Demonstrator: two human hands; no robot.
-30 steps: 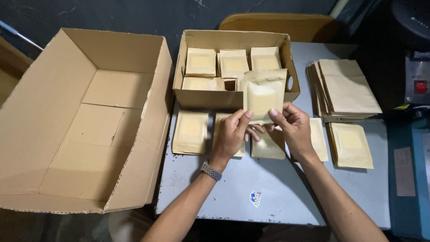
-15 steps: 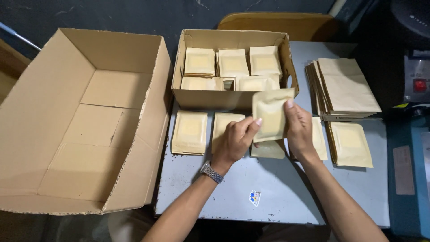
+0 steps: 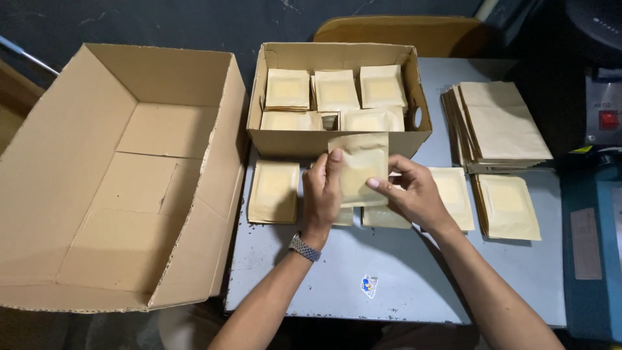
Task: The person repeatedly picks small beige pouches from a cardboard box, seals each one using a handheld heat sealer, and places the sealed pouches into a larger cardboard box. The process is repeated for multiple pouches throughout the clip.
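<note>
- Far left there's a big empty carton (image 3: pixel 123 175) sitting half off the table (image 3: pixel 389 272), open side up, flaps ragged.
- Next over, a flat pouch (image 3: pixel 275 192) lies on the table, just beside the left hand.
- Left hand (image 3: pixel 322 194) (wristwatch on it) grips the left edge of a tan pouch (image 3: pixel 360 167), thumb in front, fingers behind.
- That pouch is held up just above the table, right in front of the near wall of the small box (image 3: pixel 337 139). Long axis runs near-to-far, so it stands roughly upright in the view, top edge pointing at the box, flat face toward the camera.
- Right hand (image 3: pixel 414 194) pinches the pouch's right edge, fingers curled around it.
- What could go wrong, I'd guess: it's only held by the edges, so a loose pinch lets it flop or drop onto the pouches lying under the hands. Tip it too far and its top edge catches the box wall.
- Far right, a stack of bags (image 3: pixel 495 123) leans a bit and could slide.
</note>
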